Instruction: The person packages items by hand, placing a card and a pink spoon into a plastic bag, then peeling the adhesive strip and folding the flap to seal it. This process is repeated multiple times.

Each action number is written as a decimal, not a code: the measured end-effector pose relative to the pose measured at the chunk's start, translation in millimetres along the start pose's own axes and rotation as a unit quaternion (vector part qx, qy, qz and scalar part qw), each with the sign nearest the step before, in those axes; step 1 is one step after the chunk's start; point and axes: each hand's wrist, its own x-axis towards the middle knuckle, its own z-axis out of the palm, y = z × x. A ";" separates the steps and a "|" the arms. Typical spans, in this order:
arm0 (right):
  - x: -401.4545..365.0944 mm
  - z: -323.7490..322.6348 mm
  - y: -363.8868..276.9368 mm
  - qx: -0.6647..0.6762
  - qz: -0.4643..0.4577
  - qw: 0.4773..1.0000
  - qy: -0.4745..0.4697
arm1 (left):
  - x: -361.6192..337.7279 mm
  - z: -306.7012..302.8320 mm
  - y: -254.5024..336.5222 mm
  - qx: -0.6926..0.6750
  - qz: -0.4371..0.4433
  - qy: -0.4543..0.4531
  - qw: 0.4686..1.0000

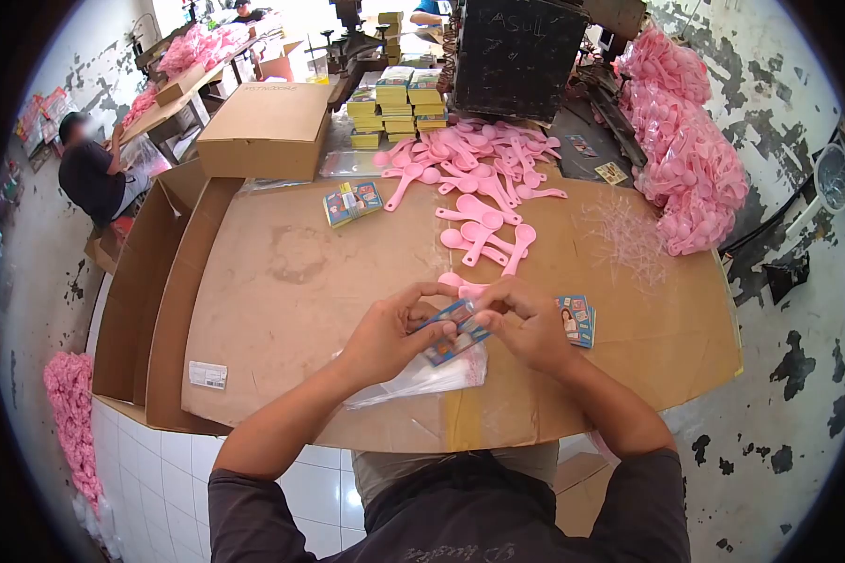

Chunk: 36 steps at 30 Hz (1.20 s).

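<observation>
Between my hands is a blue printed card (446, 349) that looks to be in a clear plastic sleeve, tilted over the table. My left hand (394, 333) grips its left side, thumb across the front. At the upper right corner, my right hand (530, 328) pinches the sleeve's edge with thumb and fingertips. A pile of clear plastic bags (422, 383) lies right below. Pink measuring spoons (482, 235) trail away from just beyond my fingers to a larger heap. Beside my right hand lies a small stack of printed cards (587, 314).
A banded card bundle (352, 204) lies at the left back, near a closed carton (265, 127) and stacked card bundles (411, 89). A black metal box (516, 61) stands behind the spoons. Bagged pink spoons (690, 150) line the right edge. A person (94, 174) sits far left.
</observation>
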 end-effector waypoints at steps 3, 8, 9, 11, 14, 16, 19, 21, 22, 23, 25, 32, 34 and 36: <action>10.8 0.1 -7.7 -0.020 -0.126 0.990 -0.062 | 0.1 -0.4 -4.4 -0.012 0.016 0.016 1.000; 17.0 -18.8 5.4 -0.256 -0.076 0.964 -0.013 | 0.8 -5.5 -0.6 -0.024 0.022 0.057 0.998; 16.1 -19.5 11.5 -0.331 -0.079 0.940 -0.020 | 0.8 -6.2 -0.8 -0.032 0.018 0.060 0.998; 15.0 -18.5 19.3 -0.358 -0.083 0.929 -0.044 | 1.2 -6.7 -1.6 -0.036 0.015 0.061 0.997; 15.7 -16.1 23.2 -0.379 -0.120 0.917 -0.015 | 0.6 -5.7 -2.3 -0.034 0.014 0.057 0.998; 17.2 -17.5 17.9 -0.333 -0.111 0.936 0.017 | -0.1 -4.2 -0.8 -0.044 0.008 0.054 0.998; 18.8 -23.8 0.3 -0.129 -0.033 0.990 0.049 | -3.4 -1.9 6.9 -0.050 -0.002 0.032 0.998; 20.8 -24.5 -8.3 0.075 0.016 0.995 0.062 | -4.3 -0.3 4.9 -0.045 0.031 0.011 0.998; 22.6 -26.1 -15.2 0.129 0.040 0.989 0.066 | -4.9 0.7 3.9 -0.041 0.047 0.000 0.998; 24.9 -28.7 -23.4 0.182 0.064 0.979 0.070 | -5.3 2.3 3.7 -0.035 0.047 0.001 0.998; 27.4 -31.6 -36.5 0.225 0.076 0.967 0.097 | -5.2 6.4 3.3 -0.025 0.048 0.002 0.999; 31.6 -9.1 -60.3 0.172 0.031 0.980 0.100 | -7.4 7.6 6.7 -0.040 0.025 -0.005 0.999; 30.8 1.8 -61.1 0.174 0.023 0.978 0.113 | -6.5 6.1 0.0 -0.045 0.007 -0.017 0.999; 29.9 10.6 -57.2 0.194 0.007 0.972 0.135 | -6.8 6.3 0.5 -0.050 -0.011 -0.013 0.999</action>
